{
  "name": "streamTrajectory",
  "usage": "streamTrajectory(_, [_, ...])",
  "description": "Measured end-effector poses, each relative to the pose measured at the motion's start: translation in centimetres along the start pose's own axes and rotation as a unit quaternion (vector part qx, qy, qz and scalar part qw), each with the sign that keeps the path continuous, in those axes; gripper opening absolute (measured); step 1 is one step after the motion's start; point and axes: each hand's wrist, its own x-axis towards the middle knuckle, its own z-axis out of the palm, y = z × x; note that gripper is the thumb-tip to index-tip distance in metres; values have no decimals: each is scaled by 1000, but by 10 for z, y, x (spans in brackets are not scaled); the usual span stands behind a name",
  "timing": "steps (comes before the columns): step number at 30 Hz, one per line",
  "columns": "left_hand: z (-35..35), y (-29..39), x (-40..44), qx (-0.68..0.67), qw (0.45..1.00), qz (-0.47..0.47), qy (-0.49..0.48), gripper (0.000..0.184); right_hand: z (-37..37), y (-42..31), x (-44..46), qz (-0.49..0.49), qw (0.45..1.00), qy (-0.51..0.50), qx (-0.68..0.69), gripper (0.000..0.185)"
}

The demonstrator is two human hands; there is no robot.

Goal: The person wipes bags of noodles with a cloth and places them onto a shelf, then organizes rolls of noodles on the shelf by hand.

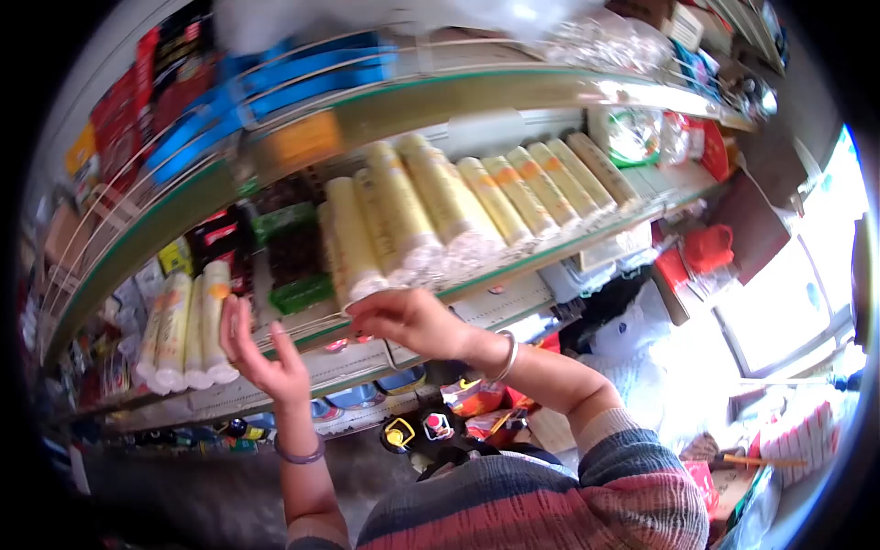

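My left hand (261,357) is raised at the shelf, open, with fingers stretched upward and thumb apart. It is beside the front ends of a small group of pale yellow, paper-wrapped cylinders (174,330) that look like dried noodle packs. My right hand (412,323) is in front of a larger stack of similar noodle packs (394,206), below their white front ends. Its fingers are loosely bent and apart, and nothing shows in them. I cannot tell whether it touches the nearest pack. Between the groups lies a dark packet with green ends (293,243).
A glass-edged upper shelf (440,90) with wire rails runs above the packs. Colourful bags (472,396) and bottles stand below. A red bag (706,247) and boxes are at the right. Pans or blue-edged trays (357,396) sit on the lower shelf.
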Motion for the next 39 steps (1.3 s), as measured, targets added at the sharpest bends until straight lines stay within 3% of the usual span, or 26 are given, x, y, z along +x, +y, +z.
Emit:
streamTrajectory(1, [17, 22, -1, -24, 999, 21, -30, 38, -23, 13, -13, 44, 997, 46, 47, 25])
streamTrajectory(6, [108, 139, -16, -214, 949, 138, -186, 35, -153, 21, -87, 57, 962, 252, -90, 26])
streamTrajectory(9, [168, 193, -13, -251, 925, 162, -237, 33, -233, 47, -123, 63, 901, 361, -233, 24])
streamTrajectory(11, [215, 218, -14, -265, 915, 127, -278, 35, -288, 64, -143, 84, 847, 408, -330, 24])
streamTrajectory(17, [348, 277, -33, -267, 888, 119, -355, 32, -398, 90, -157, 218, 691, 371, -581, 33])
streamTrajectory(18, [365, 286, -34, -259, 885, 124, -368, 31, -405, 94, -153, 228, 677, 373, -592, 23])
streamTrajectory(21, [415, 306, -39, -249, 885, 154, -362, 29, -426, 89, -148, 231, 633, 277, -685, 26])
streamTrajectory(25, [453, 315, -39, -176, 859, 119, -466, 27, -451, 82, -137, 366, 725, 186, -553, 32])
streamTrajectory(26, [460, 313, -46, -195, 866, 101, -448, 29, -454, 85, -139, 328, 733, 200, -561, 34])
streamTrajectory(29, [470, 306, -59, -195, 899, 134, -368, 30, -462, 91, -132, 359, 737, 154, -552, 40])
streamTrajectory(32, [468, 308, -59, -178, 897, 107, -390, 32, -462, 92, -126, 369, 759, 133, -519, 43])
streamTrajectory(36, [470, 307, -64, -152, 914, 128, -355, 35, -469, 106, -128, 379, 765, 166, -494, 57])
streamTrajectory(39, [471, 308, -64, -131, 922, 130, -341, 36, -472, 109, -129, 353, 775, 205, -482, 57])
